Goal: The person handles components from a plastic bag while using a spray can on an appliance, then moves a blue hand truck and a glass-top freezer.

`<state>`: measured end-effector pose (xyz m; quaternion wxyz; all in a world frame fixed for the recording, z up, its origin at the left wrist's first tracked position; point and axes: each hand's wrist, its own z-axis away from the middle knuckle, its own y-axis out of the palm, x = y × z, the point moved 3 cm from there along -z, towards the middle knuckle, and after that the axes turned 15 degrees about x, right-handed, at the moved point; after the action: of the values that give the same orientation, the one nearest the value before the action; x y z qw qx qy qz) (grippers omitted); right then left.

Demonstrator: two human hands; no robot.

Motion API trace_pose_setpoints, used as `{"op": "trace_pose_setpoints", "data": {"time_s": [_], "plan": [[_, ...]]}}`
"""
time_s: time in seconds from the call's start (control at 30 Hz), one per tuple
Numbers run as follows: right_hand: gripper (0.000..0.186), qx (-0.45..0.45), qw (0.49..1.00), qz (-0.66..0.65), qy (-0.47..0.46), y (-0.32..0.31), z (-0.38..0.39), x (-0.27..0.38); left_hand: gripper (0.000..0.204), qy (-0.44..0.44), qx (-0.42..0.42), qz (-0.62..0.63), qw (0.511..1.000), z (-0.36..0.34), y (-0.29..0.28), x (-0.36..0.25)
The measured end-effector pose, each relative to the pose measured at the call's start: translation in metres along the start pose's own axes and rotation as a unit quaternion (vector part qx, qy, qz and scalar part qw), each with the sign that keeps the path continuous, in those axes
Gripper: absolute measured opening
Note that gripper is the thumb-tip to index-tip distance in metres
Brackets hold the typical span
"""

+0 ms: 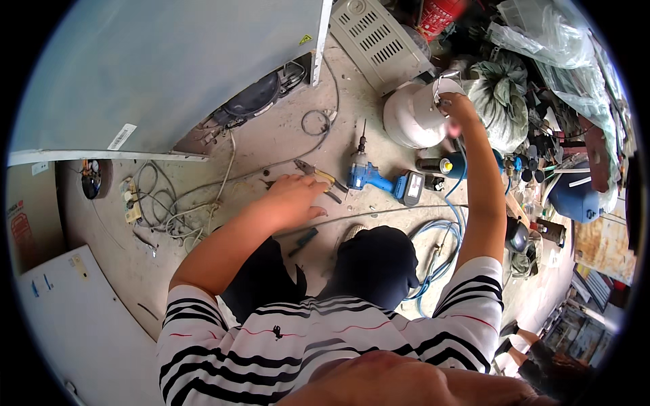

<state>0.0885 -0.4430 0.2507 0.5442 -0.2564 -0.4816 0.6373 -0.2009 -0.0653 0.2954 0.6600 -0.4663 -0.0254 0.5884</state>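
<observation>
My right hand [460,114] is at the top of a white gas cylinder [414,122], its fingers closed at the valve inside the collar and partly hidden. A hose runs down from there under my right forearm. My left hand [296,198] is low over the floor with its fingers stretched out, apart from any hold. Just beyond its fingertips lie pliers with yellow-and-black handles [323,177]. A blue cordless drill [369,176] with a long bit and a battery rests on its side between my hands. Beside the cylinder lies a dark canister with a yellow end [445,166].
A large grey appliance [176,68] at the left shows a black compressor [252,98] in its base. Tangled cables [179,213] and a power strip [130,199] lie left; a coiled blue hose [443,254] lies right. Sacks [501,101] and clutter crowd the far right.
</observation>
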Motion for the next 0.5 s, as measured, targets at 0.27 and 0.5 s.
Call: {"op": "trace_pose_setpoints", "data": {"time_s": [0.27, 0.5], "plan": [[0.039, -0.008, 1.0, 0.022, 0.019, -0.008, -0.004, 0.003, 0.055, -0.009, 0.022, -0.01, 1.0, -0.002, -0.003, 0.0], [0.034, 0.01, 0.998, 0.021, 0.059, -0.017, 0.001, 0.024, 0.049, 0.048, -0.149, 0.029, 0.987, -0.004, -0.025, -0.016]]}}
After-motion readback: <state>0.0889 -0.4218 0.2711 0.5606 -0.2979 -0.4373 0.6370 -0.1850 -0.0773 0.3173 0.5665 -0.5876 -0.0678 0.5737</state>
